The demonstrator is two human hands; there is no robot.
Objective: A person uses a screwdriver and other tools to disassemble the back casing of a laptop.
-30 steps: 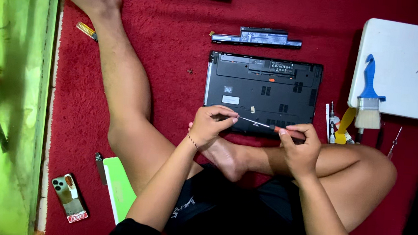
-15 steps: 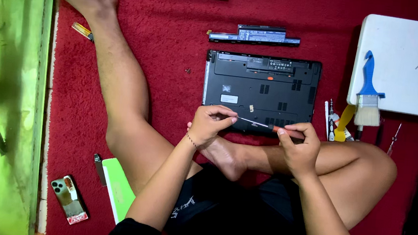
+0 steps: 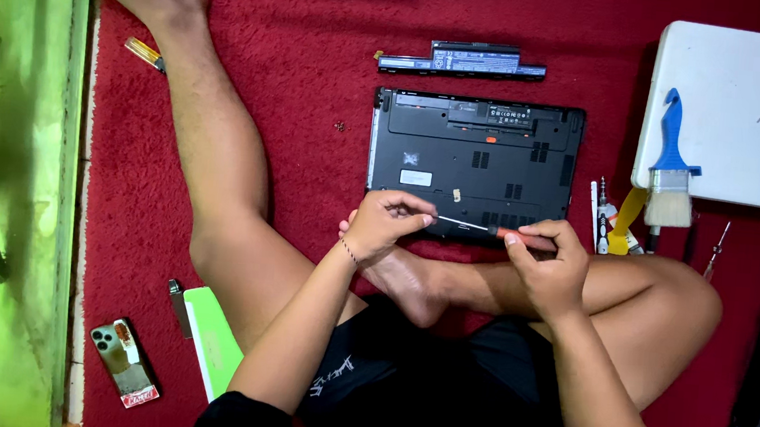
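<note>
The right hand grips a screwdriver by its orange handle; the left hand pinches the shaft near its tip. Both hover over the near edge of a black laptop lying base-up on the red carpet (its battery bay is empty). The battery lies just beyond.

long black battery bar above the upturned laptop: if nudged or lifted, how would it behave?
The battery bar looks rigid and moulded, so probably stiff, not floppy. Likely dense for its slim size. Its flat faces on the red pile carpet suggest it would drag or pivot rather than roll. It lies apart from the black laptop.
</note>
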